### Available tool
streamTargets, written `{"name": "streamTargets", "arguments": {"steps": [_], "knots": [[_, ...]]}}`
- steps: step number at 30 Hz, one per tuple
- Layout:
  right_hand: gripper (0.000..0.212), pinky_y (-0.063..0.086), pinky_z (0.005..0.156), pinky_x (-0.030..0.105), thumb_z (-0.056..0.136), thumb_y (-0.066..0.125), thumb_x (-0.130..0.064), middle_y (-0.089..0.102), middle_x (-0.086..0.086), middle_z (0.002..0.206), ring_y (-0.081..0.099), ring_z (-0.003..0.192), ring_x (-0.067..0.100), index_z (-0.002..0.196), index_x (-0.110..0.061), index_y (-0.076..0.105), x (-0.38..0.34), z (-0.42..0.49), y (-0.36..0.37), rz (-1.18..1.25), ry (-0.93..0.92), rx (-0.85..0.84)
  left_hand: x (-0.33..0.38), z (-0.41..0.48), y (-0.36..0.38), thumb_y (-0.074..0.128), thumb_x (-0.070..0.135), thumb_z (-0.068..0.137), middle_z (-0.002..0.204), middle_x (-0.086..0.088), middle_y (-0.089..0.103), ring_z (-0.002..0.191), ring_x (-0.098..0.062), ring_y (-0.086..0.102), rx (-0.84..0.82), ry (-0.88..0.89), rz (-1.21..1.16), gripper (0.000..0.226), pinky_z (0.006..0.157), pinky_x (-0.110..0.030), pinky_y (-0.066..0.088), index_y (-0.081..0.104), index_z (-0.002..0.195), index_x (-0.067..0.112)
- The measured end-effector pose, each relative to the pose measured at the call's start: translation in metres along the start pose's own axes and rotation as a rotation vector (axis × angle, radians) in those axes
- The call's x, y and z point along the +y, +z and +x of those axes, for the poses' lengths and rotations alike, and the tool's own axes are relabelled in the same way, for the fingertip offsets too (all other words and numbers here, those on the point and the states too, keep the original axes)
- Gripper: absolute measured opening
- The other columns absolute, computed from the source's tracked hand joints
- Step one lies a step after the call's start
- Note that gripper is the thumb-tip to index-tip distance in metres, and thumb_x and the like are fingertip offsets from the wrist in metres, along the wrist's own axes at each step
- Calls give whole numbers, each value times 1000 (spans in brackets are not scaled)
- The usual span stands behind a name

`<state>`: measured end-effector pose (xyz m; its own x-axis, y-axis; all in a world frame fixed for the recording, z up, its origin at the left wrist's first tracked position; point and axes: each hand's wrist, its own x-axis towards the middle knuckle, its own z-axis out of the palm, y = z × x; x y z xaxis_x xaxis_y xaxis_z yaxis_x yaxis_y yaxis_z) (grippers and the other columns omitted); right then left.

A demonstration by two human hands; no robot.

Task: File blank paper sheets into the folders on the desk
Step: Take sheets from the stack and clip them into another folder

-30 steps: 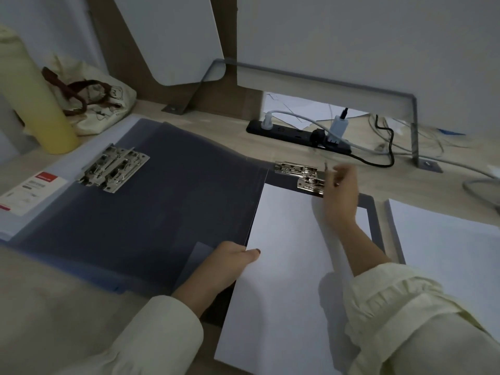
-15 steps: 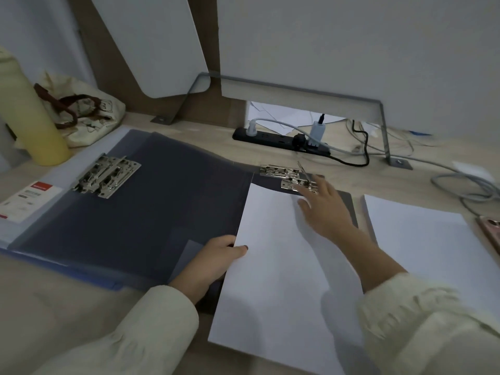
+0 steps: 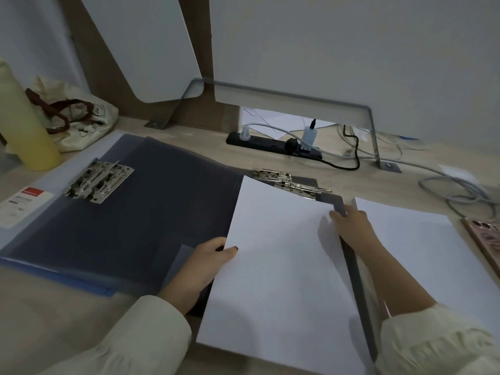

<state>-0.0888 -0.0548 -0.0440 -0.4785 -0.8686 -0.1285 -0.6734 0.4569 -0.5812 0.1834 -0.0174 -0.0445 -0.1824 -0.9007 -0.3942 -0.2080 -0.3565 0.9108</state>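
Head view: the blank white paper sheet (image 3: 281, 266) lies at 6 o'clock on the right half of the open dark grey plastic folder (image 3: 135, 226), with its top edge at the silver metal clip (image 3: 300, 186). The left hand (image 3: 205, 263) pinches the sheet's 9 o'clock edge and the right hand (image 3: 351, 226) grips its 3 o'clock edge. A stack of white paper (image 3: 422, 253) lies at 3 o'clock.

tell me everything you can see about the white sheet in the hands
The sheet is plain white paper, blank, flat and uncreased. It lies over the right half of the open dark folder, with its top edge at the metal clip; whether it sits under the clip cannot be told. Its near edge overhangs the folder toward the person. The left hand pinches its left edge, thumb on top. The right hand holds its right edge near the top corner.
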Motion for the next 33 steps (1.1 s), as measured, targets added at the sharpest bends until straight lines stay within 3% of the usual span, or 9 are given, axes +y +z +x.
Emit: {"name": "streamTargets", "arguments": {"steps": [3,8,11,13,16,20,25,28,33], "knots": [[31,35,67,30,90,43,-30,54,13,88,49,77,26,84,-1,53,-3,-18,-8,184,55,-63,1,-2,-2,52,19,94,107,-11,70,96,-25,66,3,1,-64,20,81,-30,49,65,103,7],[16,38,46,19,91,51,-17,52,8,73,48,58,18,79,-7,52,-6,-32,-12,465,156,-194,6,3,2,52,18,93,96,-12,69,81,-21,62,-5,7,-36,19,71,-27,47,65,95,4],[11,40,64,28,88,54,-13,53,12,77,51,68,26,80,-5,54,-1,-32,-4,555,213,-144,5,9,3,52,17,92,66,-9,42,58,-15,39,24,27,142,31,56,-26,31,42,64,10],[14,41,69,31,88,56,-13,56,12,82,53,77,27,78,-3,56,2,-30,-2,601,238,-129,3,12,3,50,16,92,68,-9,30,58,-16,30,28,38,175,29,56,-26,27,36,67,11],[14,45,73,34,88,58,-17,59,14,89,57,79,30,78,-7,57,4,-25,-2,610,285,-139,1,14,4,48,17,93,70,-10,32,64,-19,33,40,58,170,24,62,-29,31,41,71,11],[22,46,86,40,86,61,-18,58,15,99,56,91,33,100,-2,56,1,-22,-2,601,364,-106,2,18,7,47,28,93,63,-2,41,61,-16,39,160,108,464,28,63,-27,35,46,70,12],[36,40,73,34,86,61,-17,52,11,81,51,80,29,110,9,54,-3,-25,0,571,379,-68,7,13,8,40,38,95,66,5,51,67,-15,51,217,120,799,30,61,-26,37,53,78,17],[45,36,61,29,87,59,-18,46,8,73,44,64,24,118,13,49,-5,-30,1,562,344,-66,7,13,10,37,37,96,79,4,58,77,-14,54,275,157,864,31,66,-26,38,57,86,16],[45,45,88,41,89,57,-21,50,13,88,48,83,26,116,15,51,-10,-22,1,444,290,-34,-2,20,11,35,38,97,110,0,52,107,-18,41,396,255,1005,30,90,-29,35,58,95,18]]}}
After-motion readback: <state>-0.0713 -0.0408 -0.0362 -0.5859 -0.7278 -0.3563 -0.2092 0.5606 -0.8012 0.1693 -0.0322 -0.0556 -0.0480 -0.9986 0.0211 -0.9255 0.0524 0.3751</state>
